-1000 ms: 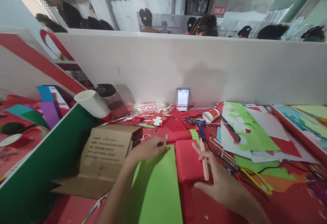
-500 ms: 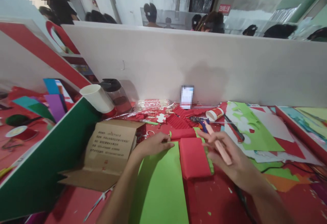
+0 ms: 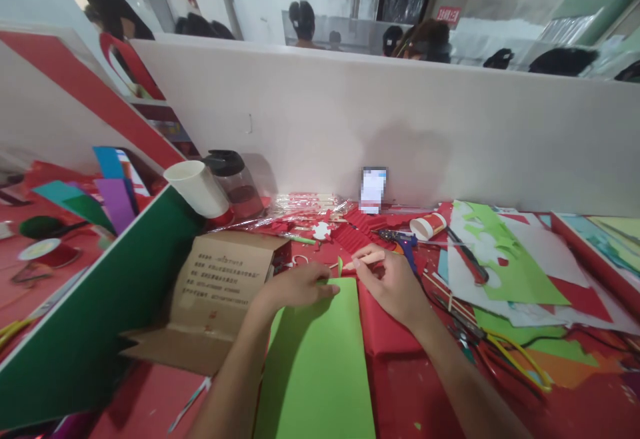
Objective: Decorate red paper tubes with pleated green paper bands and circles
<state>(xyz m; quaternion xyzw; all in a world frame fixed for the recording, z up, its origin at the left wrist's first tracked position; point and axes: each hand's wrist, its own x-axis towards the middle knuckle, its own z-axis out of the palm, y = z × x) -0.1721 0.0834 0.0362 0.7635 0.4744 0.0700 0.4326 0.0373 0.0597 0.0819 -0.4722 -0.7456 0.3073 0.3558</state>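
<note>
A long light-green sheet of paper (image 3: 317, 372) runs from the front edge up the middle of the table. At its top edge lies my left hand (image 3: 299, 284), fingers bent and closed, thumb on the paper. My right hand (image 3: 393, 285) grips a slim peach-coloured pen (image 3: 373, 259), its tip pointing left. Close to that tip a small curled green paper piece (image 3: 340, 265) stands beside the left fingers. Under my right wrist sits a red paper-wrapped block (image 3: 385, 329), partly hidden by the hand.
An opened brown cardboard box (image 3: 220, 285) stands left, near a white cup (image 3: 195, 189) and a jug (image 3: 235, 185). A phone (image 3: 373, 190) leans on the partition. Rightward lie a glue gun (image 3: 397, 237), yellow-handled scissors (image 3: 520, 355), a box cutter (image 3: 467, 255) and paper scraps (image 3: 520, 259).
My right hand has moved left with the pen, from above the red block to the green sheet's top edge. Scissors and sticks it covered now show. My left hand stays at the sheet.
</note>
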